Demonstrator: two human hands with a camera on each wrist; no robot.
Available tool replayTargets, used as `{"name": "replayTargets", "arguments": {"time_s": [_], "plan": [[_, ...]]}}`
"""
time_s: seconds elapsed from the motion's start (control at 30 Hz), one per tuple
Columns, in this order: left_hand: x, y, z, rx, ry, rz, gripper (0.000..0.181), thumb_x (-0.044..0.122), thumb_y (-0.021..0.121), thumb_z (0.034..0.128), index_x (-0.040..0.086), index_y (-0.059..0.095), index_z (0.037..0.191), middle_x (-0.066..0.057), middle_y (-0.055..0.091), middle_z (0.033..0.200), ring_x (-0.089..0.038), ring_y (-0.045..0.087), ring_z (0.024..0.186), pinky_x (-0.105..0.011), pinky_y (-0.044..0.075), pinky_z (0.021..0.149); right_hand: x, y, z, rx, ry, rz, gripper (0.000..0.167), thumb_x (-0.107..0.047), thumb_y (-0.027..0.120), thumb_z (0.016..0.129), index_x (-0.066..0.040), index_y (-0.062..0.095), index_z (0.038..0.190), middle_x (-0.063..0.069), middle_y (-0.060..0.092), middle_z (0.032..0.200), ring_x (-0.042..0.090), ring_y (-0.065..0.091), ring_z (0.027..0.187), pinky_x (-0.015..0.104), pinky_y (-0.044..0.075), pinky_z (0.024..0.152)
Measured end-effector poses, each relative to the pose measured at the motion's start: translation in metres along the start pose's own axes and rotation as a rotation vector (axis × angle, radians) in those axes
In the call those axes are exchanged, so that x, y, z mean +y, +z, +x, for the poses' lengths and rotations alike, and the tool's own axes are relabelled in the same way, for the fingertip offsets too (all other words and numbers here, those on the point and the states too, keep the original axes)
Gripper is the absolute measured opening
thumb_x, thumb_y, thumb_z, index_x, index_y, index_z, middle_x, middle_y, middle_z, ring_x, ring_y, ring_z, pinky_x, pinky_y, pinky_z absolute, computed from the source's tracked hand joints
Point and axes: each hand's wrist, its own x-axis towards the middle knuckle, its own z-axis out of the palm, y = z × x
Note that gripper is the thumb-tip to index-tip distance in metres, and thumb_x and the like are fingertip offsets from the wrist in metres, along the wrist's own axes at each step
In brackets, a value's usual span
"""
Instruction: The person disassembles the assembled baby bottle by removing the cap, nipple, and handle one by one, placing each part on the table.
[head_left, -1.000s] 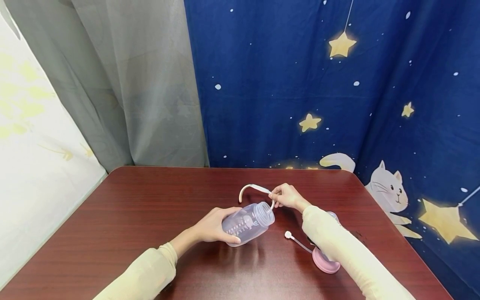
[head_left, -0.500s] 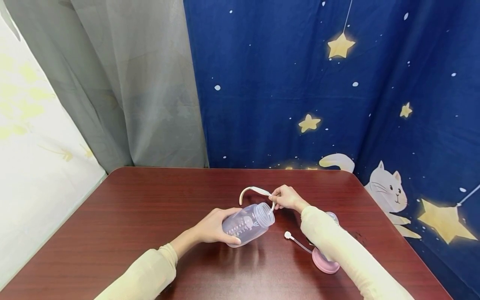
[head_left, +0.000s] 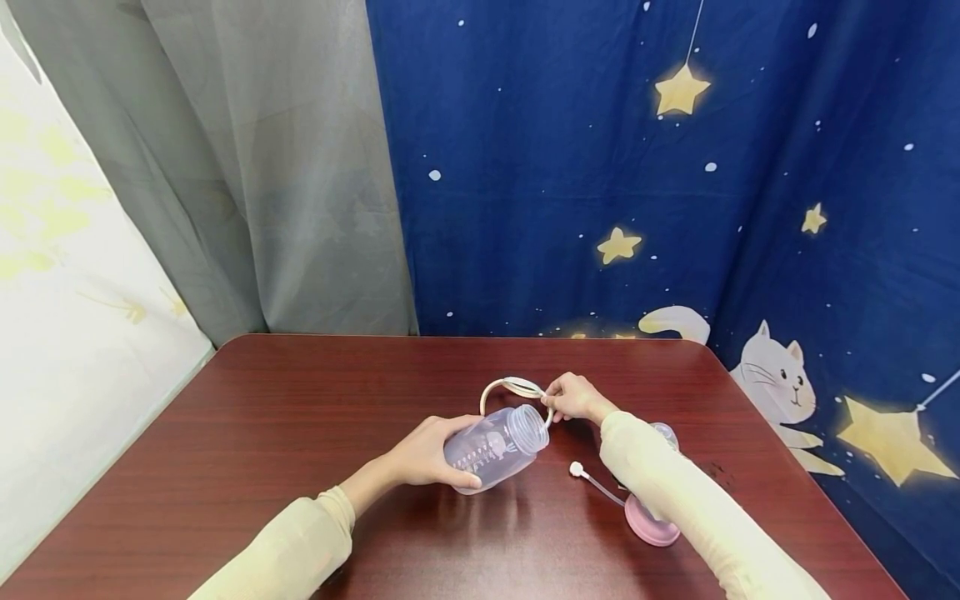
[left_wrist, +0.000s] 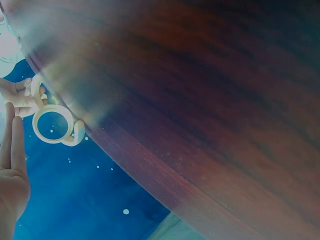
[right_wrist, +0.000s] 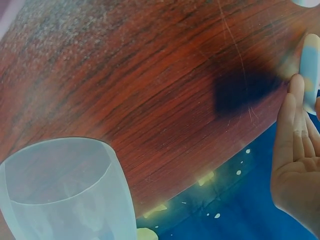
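Observation:
My left hand (head_left: pixel 433 454) grips a clear baby bottle (head_left: pixel 487 454) round its body. The bottle lies tilted, its bare threaded neck (head_left: pixel 529 429) pointing right. My right hand (head_left: pixel 573 396) pinches one arm of a cream two-handled bottle handle (head_left: pixel 491 390) just behind the bottle's mouth. In the left wrist view the round ring of the bottle handle (left_wrist: pixel 36 125) shows, with a curved arm on each side. A pink bottle collar (head_left: pixel 651 527) with a thin straw and white weighted end (head_left: pixel 576 469) lies on the table, partly hidden by the right sleeve.
A clear dome cap (right_wrist: pixel 65 190) stands on the table near the right forearm, mostly behind the sleeve in the head view. The dark red wooden table (head_left: pixel 337 383) ends at a blue star-patterned curtain (head_left: pixel 525 208) and a grey curtain (head_left: pixel 322 208).
The bottle handle has turned in my right hand, so its ring opening now shows as a narrow oval. My right hand has come slightly nearer; my left hand and the bottle stay put.

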Motion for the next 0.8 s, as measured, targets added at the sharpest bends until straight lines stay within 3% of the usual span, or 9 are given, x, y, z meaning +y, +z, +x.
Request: {"name": "replayTargets", "arguments": {"time_s": [0.3, 0.8], "plan": [[0.0003, -0.0002, -0.0005, 0.002, 0.0, 0.005, 0.072, 0.045, 0.075, 0.0584, 0.013, 0.052, 0.119, 0.012, 0.057, 0.081, -0.003, 0.052, 0.068, -0.02, 0.042, 0.06, -0.0021, 0.0011, -0.001, 0.025, 0.019, -0.049, 0.01, -0.005, 0.058, 0.081, 0.001, 0.065, 0.084, 0.0, 0.059, 0.058, 0.017, 0.061, 0.054, 0.02, 0.041, 0.044], [0.0009, 0.0, -0.0018, 0.006, -0.013, 0.012, 0.074, 0.045, 0.075, 0.058, 0.014, 0.051, 0.121, 0.012, 0.058, 0.084, -0.003, 0.052, 0.07, -0.02, 0.042, 0.061, -0.0045, 0.0017, -0.0021, 0.039, 0.061, -0.036, 0.01, -0.004, 0.06, 0.079, 0.0, 0.065, 0.087, 0.002, 0.061, 0.065, 0.018, 0.061, 0.057, 0.021, 0.041, 0.044]]}}
